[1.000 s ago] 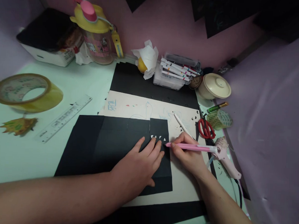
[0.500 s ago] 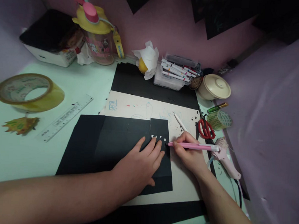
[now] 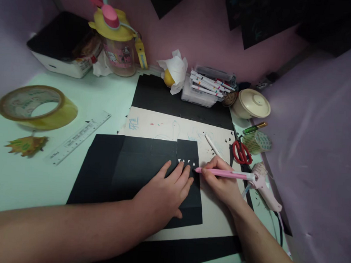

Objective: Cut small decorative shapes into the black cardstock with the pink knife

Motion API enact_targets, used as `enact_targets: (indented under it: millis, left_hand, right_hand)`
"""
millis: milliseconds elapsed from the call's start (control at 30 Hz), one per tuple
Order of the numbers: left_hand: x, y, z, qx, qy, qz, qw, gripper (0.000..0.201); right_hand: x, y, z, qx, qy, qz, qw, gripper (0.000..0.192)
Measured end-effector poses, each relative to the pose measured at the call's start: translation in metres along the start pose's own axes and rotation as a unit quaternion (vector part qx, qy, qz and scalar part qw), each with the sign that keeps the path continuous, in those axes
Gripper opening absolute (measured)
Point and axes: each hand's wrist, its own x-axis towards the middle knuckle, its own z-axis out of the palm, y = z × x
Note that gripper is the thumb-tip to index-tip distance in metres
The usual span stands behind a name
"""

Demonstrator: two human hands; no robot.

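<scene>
Black paper [image 3: 133,164]: flat, small triangular cutouts | left hand [image 3: 163,195] pressing, open-palmed | right hand [image 3: 220,180] grips pink knife [image 3: 224,173]

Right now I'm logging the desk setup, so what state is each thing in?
Black paper: flat, small triangles cut out near its right edge.
Left hand: pressed flat on the black paper.
Right hand: gripping the pink craft knife, tip at the paper's edge.
Red scissors: closed, lying flat.
Cream bowl: lid on.
Glue gun: lying on its side.
Tape roll: lying flat.
</scene>
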Motion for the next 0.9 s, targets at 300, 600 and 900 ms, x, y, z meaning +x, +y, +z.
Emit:
enact_targets:
  millis: [300, 600, 900]
  left_hand:
    - [-0.0017, 0.0004, 0.0033, 0.005, 0.009, 0.000, 1.000, 0.086]
    - [-0.0018, 0.0006, 0.0028, 0.001, -0.004, 0.002, 1.000, 0.085]
    - [0.0001, 0.0003, 0.0023, -0.008, -0.007, 0.002, 1.000, 0.084]
  right_hand:
    - [-0.0015, 0.0028, 0.0008, 0.005, -0.009, 0.004, 1.000, 0.015]
    - [0.0029, 0.0023, 0.0015, -0.031, 0.042, -0.016, 0.998, 0.019]
    - [0.0028, 0.0035, 0.0014, -0.025, 0.057, -0.011, 0.998, 0.018]
